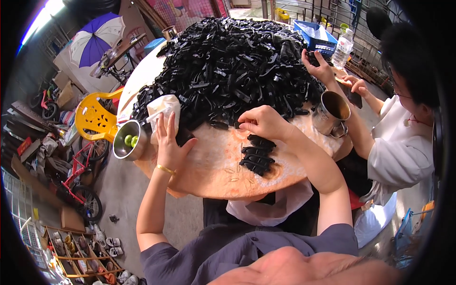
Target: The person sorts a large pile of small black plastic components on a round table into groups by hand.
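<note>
A big heap of black plastic pieces (228, 71) covers most of the round table. My left hand (170, 145), fingers spread, is over the table's left side against a white plastic packet (164, 113); a dark flat piece shows beside its thumb. At the heap's near edge, my right hand (267, 122) pinches a black plastic piece (238, 125), mostly hidden by the fingers. Just below that hand, several black pieces lie stacked in a short row (258, 156) on the orange patterned tablecloth (209, 166).
A metal bowl (126, 151) with green fruit sits at the left edge, a steel mug (327, 116) at the right. Beside me a co-worker's hands (323, 71) handle black pieces. A water bottle (343, 47) and blue basket (316, 38) stand beyond. A yellow chair (97, 116) is left.
</note>
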The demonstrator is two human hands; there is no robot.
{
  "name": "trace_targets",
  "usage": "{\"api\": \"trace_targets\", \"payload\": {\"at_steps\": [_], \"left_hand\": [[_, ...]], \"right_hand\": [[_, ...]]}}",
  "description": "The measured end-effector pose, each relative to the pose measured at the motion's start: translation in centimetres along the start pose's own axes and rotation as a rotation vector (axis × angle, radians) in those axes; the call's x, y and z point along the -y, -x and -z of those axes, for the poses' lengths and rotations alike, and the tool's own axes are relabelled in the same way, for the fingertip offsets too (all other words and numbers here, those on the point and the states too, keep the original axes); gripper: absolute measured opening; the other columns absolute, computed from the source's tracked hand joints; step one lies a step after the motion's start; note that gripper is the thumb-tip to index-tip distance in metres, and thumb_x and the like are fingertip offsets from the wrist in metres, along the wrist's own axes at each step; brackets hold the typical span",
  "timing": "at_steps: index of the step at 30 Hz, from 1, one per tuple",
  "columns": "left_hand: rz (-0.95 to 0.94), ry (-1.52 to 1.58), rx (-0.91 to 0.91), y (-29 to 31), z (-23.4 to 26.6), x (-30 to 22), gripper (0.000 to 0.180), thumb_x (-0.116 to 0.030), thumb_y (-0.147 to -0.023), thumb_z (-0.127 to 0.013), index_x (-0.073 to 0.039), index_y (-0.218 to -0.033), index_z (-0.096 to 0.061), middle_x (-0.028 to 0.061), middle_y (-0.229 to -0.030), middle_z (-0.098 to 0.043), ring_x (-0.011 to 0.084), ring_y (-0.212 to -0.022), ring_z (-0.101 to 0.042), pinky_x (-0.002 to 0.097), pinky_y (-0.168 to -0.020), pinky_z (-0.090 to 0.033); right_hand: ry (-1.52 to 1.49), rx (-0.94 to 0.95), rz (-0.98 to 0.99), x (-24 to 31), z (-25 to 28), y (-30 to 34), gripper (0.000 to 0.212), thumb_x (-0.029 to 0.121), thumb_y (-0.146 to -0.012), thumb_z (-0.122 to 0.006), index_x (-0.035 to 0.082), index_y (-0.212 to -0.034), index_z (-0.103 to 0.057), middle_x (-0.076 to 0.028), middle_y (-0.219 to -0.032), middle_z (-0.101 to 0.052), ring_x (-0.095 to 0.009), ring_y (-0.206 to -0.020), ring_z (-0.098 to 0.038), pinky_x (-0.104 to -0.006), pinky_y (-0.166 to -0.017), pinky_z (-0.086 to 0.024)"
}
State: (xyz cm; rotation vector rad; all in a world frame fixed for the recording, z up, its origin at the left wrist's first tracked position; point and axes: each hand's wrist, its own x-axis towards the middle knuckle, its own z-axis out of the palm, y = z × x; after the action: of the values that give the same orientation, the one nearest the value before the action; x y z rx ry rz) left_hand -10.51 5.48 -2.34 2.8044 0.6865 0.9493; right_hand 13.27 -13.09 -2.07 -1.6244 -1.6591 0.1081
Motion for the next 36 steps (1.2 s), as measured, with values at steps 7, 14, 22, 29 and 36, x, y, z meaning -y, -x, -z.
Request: {"api": "trace_targets", "payload": {"at_steps": [7,14,22,29,36], "left_hand": [[-0.133,-0.175,0.159,3.5,2.1,-1.4,0.037,-0.017,-0.072,-0.069,-0.007,-0.106,-0.057,0.0133,-0.101,-0.052,0.0299,-0.091,-0.051,0.0393,-0.071,-0.047],[-0.31,-0.414,0.16,2.0,1.4,-0.3,0.051,-0.011,-0.072,-0.061,0.001,-0.12,-0.05,0.0159,-0.113,-0.053,0.0291,-0.092,-0.054,0.0342,-0.074,-0.051],[-0.458,-0.551,-0.136,-3.7,5.2,-1.5,0.047,0.0,-0.073,-0.053,0.001,-0.12,-0.05,0.012,-0.097,-0.059,0.0222,-0.075,-0.06,0.0292,-0.063,-0.053],[-0.246,-0.194,-0.29,-9.2,8.4,-7.0,0.034,0.001,-0.08,-0.051,-0.002,-0.114,-0.057,0.0146,-0.091,-0.064,0.0297,-0.074,-0.063,0.0347,-0.065,-0.051],[-0.668,-0.188,-0.435,-7.9,3.0,-13.2,0.043,-0.002,-0.076,-0.054,0.004,-0.118,-0.052,0.0149,-0.108,-0.06,0.0281,-0.088,-0.061,0.0323,-0.069,-0.053]], "right_hand": [[0.004,0.053,-0.037,-0.2,-0.1,0.3,0.022,0.023,-0.075,-0.066,0.006,-0.09,-0.068,-0.012,-0.078,-0.066,-0.028,-0.071,-0.064,-0.0351,-0.065,-0.05],[0.022,0.044,0.011,-0.7,-0.4,0.2,0.02,0.018,-0.075,-0.067,0.003,-0.089,-0.067,-0.012,-0.074,-0.065,-0.023,-0.064,-0.063,-0.0305,-0.06,-0.05],[-0.214,-0.045,-0.066,-0.2,-0.4,-0.2,0.022,0.021,-0.082,-0.065,0.001,-0.091,-0.066,-0.009,-0.074,-0.067,-0.014,-0.062,-0.064,-0.0266,-0.057,-0.05],[-0.876,0.139,-0.564,0.3,0.6,-0.3,0.04,0.036,-0.091,-0.055,-0.002,-0.1,-0.061,-0.011,-0.079,-0.067,-0.01,-0.058,-0.061,-0.0207,-0.051,-0.048],[-1.661,0.097,-0.276,0.6,1.5,-0.7,0.081,0.066,-0.087,-0.025,0.003,-0.138,-0.028,-0.025,-0.125,-0.048,-0.035,-0.109,-0.054,-0.045,-0.086,-0.048]]}}
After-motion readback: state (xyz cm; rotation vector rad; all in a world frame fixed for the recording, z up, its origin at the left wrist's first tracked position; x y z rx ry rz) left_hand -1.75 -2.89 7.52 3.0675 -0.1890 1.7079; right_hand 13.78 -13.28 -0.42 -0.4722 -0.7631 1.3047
